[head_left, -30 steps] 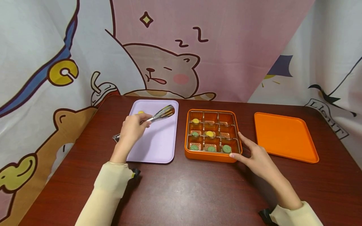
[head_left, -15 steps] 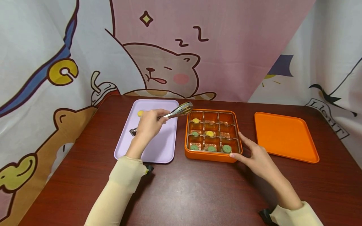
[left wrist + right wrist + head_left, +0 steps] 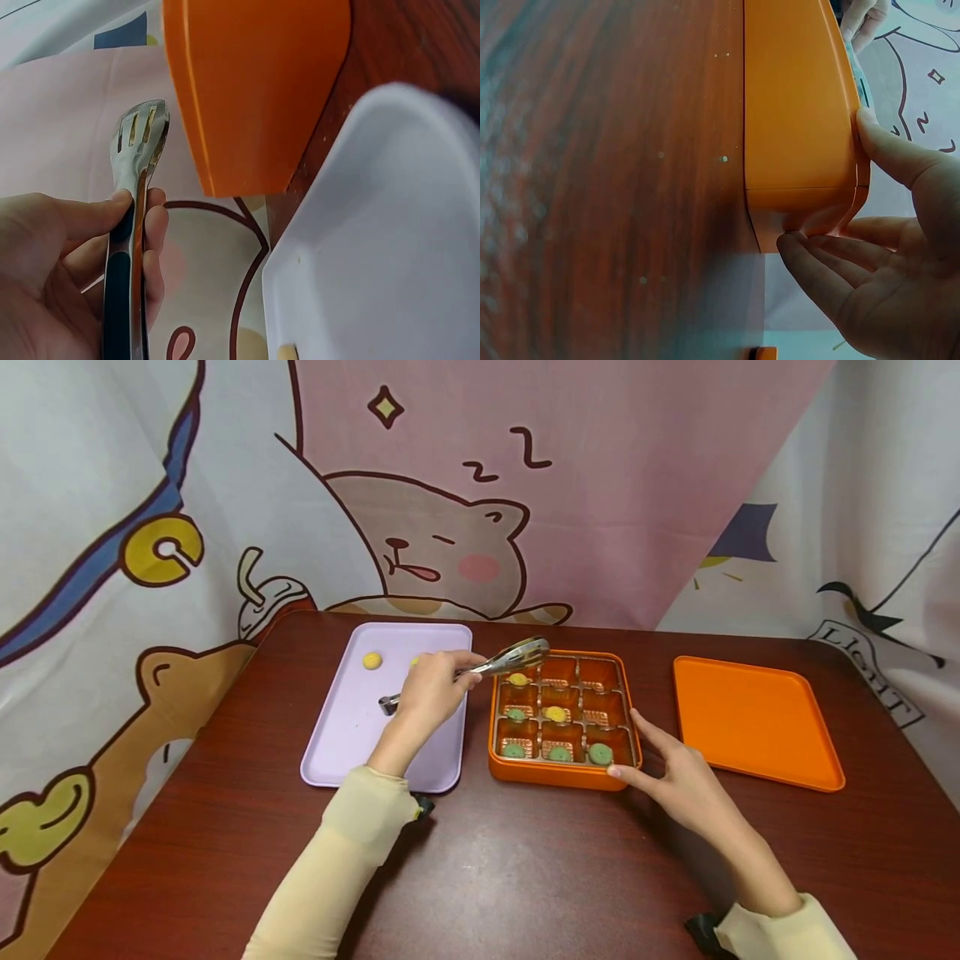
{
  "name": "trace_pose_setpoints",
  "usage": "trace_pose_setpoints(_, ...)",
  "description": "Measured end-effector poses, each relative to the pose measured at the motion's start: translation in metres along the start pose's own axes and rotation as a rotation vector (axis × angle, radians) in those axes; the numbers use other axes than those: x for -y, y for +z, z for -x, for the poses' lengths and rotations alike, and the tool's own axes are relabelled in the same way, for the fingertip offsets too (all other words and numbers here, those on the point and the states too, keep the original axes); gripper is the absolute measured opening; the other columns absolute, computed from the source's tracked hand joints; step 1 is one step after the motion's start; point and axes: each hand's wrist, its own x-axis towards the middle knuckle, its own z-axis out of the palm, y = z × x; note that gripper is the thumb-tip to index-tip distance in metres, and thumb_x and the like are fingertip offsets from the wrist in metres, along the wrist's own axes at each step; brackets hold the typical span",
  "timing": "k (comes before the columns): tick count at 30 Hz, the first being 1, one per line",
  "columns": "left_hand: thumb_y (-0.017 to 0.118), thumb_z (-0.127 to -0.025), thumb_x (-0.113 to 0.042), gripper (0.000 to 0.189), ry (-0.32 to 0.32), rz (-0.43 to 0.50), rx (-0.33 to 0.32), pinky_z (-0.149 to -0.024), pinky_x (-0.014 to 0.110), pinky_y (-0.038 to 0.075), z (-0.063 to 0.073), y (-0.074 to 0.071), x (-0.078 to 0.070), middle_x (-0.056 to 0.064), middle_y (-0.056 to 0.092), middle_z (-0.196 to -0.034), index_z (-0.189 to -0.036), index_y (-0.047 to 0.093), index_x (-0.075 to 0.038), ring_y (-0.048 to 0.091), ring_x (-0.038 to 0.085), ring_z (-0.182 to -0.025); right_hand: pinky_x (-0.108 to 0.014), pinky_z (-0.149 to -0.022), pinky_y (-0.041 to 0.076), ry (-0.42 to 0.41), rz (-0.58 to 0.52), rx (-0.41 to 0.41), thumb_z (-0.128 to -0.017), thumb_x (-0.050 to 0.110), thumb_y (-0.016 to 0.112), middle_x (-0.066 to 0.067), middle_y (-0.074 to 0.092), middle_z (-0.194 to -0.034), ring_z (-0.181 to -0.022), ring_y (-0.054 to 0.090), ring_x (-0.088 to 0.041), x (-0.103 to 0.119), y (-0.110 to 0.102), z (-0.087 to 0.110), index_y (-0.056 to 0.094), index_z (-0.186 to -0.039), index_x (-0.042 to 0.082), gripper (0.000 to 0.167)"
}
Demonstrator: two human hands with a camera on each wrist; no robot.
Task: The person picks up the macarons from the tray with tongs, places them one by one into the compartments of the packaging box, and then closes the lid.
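My left hand [image 3: 433, 693] grips metal tongs [image 3: 517, 656] with dark handle grips [image 3: 118, 300]. The tongs' slotted heads hover over the back-left corner of an orange box [image 3: 555, 774]. Yellow shows through the slots; I cannot tell whether something is between the heads. Inside the box, a clear divided insert holds yellow cookies [image 3: 555, 714] and green cookies [image 3: 600, 754] in several compartments. With thumb on the rim and fingers along the side wall, my right hand [image 3: 678, 777] holds the box's front-right corner. A lavender tray [image 3: 333, 756] below my left hand bears a yellow cookie [image 3: 372, 661] and another partly hidden one.
An orange rectangular lid or tray [image 3: 757, 718] lies at the right of the dark wooden table [image 3: 480, 877]. Behind the table hangs a cartoon-printed curtain [image 3: 600, 485].
My left hand has carried the tongs rightward from above the lavender tray to the box's back-left corner, uncovering the tray's yellow cookies. My right hand stays at the box corner.
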Motion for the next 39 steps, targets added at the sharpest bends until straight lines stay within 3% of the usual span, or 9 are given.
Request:
trace_pose_setpoints(3,0.069,-0.093,-0.021,0.024,-0.003,-0.006,0.02,-0.067,0.036,0.049,-0.001,0.005,-0.004,-0.002,0.078,-0.096,-0.116,0.075,-0.023,0.066,0.019,-0.082,-0.065,-0.099,0.043,0.005,-0.001,0.003,-0.09,0.047,0.07,-0.03,0.034,-0.156,-0.133,0.045,-0.052,0.0,0.0,0.0,0.022,-0.158,0.006,0.093)
trace_pose_setpoints(15,0.069,-0.094,-0.024,0.024,-0.01,-0.077,0.048,-0.064,0.039,0.048,-0.004,0.022,-0.013,0.003,0.077,-0.105,-0.117,0.074,-0.025,0.068,0.024,-0.083,-0.065,-0.099,0.043,0.001,0.002,0.003,-0.09,0.047,0.07,-0.03,0.035,-0.155,-0.132,0.047,-0.052,0.0,0.001,-0.001,0.022,-0.158,0.006,0.093)
trace_pose_setpoints(30,0.068,-0.095,-0.028,0.028,-0.032,-0.112,0.081,-0.069,0.045,0.053,-0.006,0.025,-0.021,0.007,0.076,-0.112,-0.122,0.072,-0.027,0.071,0.031,-0.093,-0.065,-0.1,0.043,0.007,0.004,0.006,-0.09,0.047,0.07,-0.03,0.035,-0.155,-0.132,0.046,-0.052,0.0,0.0,0.0,0.022,-0.158,0.006,0.093)
trace_pose_setpoints(39,0.068,-0.095,-0.029,0.034,-0.047,-0.091,0.082,-0.069,0.045,0.052,-0.004,0.024,-0.017,0.012,0.074,-0.115,-0.128,0.068,-0.026,0.07,0.032,-0.092,-0.066,-0.1,0.042,0.007,0.007,0.005,-0.09,0.047,0.07,-0.03,0.034,-0.155,-0.132,0.045,-0.053,0.0,0.001,-0.001,0.022,-0.158,0.006,0.093)
